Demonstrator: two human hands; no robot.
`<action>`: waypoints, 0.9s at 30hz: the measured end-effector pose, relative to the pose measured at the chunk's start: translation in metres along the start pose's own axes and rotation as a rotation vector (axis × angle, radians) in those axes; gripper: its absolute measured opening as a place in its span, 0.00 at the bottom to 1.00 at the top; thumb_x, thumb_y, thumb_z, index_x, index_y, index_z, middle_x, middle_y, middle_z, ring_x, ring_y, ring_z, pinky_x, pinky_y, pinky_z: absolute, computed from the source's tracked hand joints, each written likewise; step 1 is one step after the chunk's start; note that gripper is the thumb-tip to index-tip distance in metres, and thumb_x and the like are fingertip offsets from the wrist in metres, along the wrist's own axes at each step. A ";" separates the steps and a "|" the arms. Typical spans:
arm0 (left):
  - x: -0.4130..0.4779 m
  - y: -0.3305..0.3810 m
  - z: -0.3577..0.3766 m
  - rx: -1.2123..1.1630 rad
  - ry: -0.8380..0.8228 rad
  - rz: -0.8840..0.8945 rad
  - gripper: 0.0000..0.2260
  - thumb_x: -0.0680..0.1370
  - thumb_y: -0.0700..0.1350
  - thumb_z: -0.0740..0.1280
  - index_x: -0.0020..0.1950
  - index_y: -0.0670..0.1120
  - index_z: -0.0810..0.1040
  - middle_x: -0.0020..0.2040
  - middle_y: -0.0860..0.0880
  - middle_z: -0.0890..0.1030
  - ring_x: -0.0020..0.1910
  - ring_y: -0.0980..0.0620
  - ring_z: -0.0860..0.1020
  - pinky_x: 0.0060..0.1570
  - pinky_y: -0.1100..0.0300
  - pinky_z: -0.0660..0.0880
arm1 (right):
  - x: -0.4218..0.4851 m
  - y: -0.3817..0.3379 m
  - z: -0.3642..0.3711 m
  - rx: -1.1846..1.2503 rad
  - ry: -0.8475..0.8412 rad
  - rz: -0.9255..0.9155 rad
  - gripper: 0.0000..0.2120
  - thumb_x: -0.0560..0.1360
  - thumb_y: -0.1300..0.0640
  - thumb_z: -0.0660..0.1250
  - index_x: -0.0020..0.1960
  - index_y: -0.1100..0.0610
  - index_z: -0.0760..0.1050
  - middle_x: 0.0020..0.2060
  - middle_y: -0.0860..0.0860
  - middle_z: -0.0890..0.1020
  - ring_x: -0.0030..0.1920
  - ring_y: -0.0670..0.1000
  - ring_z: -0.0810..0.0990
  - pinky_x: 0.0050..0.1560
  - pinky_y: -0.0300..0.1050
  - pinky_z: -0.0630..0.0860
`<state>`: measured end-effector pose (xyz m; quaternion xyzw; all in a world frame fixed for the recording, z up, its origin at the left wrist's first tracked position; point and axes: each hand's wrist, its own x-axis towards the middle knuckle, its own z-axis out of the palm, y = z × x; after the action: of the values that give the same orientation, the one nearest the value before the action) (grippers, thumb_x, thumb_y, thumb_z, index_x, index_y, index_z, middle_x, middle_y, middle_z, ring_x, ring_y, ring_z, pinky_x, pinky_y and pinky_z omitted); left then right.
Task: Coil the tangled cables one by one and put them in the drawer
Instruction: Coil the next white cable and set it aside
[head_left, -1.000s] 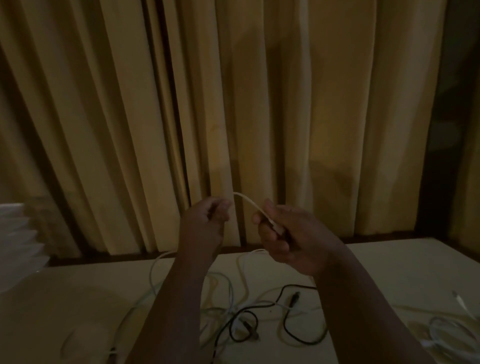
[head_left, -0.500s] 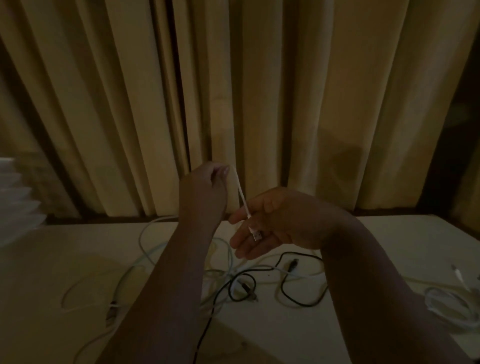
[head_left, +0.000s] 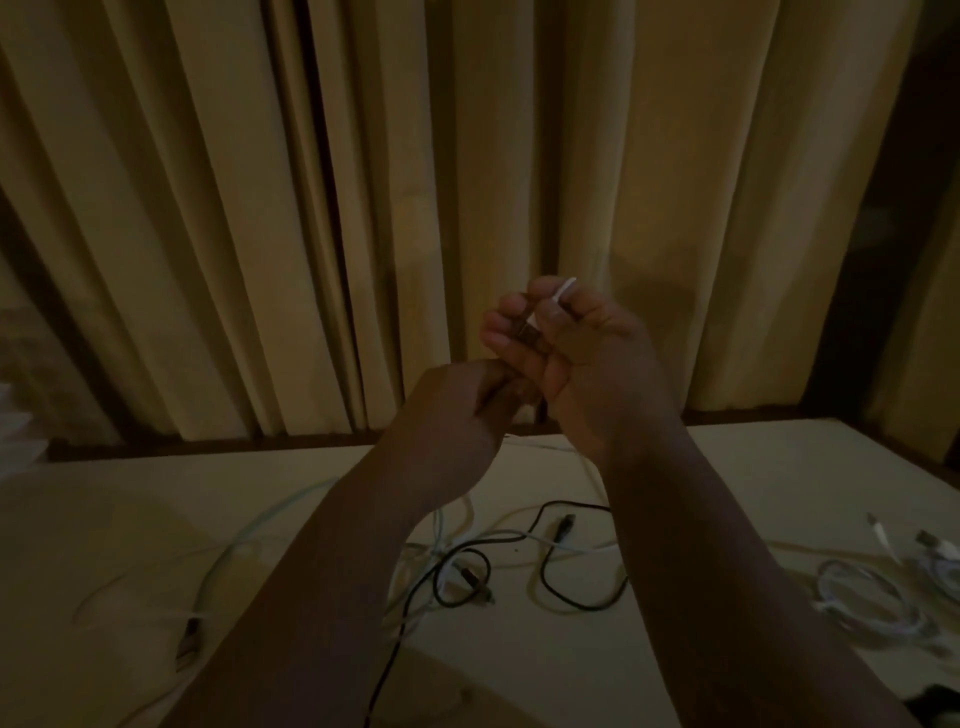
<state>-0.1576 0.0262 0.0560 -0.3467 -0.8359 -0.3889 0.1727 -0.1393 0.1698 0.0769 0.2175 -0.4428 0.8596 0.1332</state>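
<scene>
Both hands are raised above the table in dim light. My right hand is curled, palm toward me, and holds the plug end of a white cable, which shows between its fingertips. My left hand sits just below and left of it, fingers curled against the same cable near the right palm. On the table below lies a tangle of white cables and a black cable. No drawer is in view.
A coiled white cable bundle lies at the table's right edge. A loose white cable with a plug trails at the left. Pleated curtains hang behind the table. A pale stack shows at the far left.
My right hand has risen and turned palm toward me with its fingers curled round the cable end. My left hand has dropped from above the right hand to just below it.
</scene>
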 end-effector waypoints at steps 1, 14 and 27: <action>0.000 0.001 0.000 0.026 -0.025 -0.007 0.10 0.83 0.50 0.62 0.48 0.53 0.82 0.40 0.53 0.83 0.39 0.54 0.82 0.42 0.49 0.79 | 0.001 0.003 0.000 -0.053 0.031 -0.025 0.09 0.84 0.68 0.55 0.52 0.63 0.74 0.41 0.56 0.84 0.49 0.56 0.85 0.54 0.51 0.82; -0.008 0.004 -0.046 0.389 -0.196 -0.147 0.08 0.81 0.51 0.66 0.43 0.53 0.82 0.39 0.58 0.80 0.39 0.61 0.77 0.36 0.65 0.69 | 0.005 0.011 -0.035 -1.203 -0.079 0.082 0.12 0.82 0.64 0.59 0.45 0.55 0.78 0.42 0.49 0.82 0.43 0.47 0.80 0.47 0.47 0.79; -0.004 0.002 -0.060 0.216 0.269 0.130 0.05 0.81 0.44 0.66 0.48 0.50 0.82 0.40 0.58 0.76 0.40 0.64 0.75 0.37 0.74 0.67 | -0.003 0.015 -0.003 -0.732 -0.323 0.341 0.35 0.75 0.27 0.44 0.32 0.54 0.71 0.25 0.53 0.69 0.28 0.54 0.67 0.37 0.46 0.70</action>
<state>-0.1518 -0.0209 0.0933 -0.3241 -0.8180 -0.3279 0.3439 -0.1437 0.1635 0.0629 0.2114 -0.7633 0.6104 -0.0133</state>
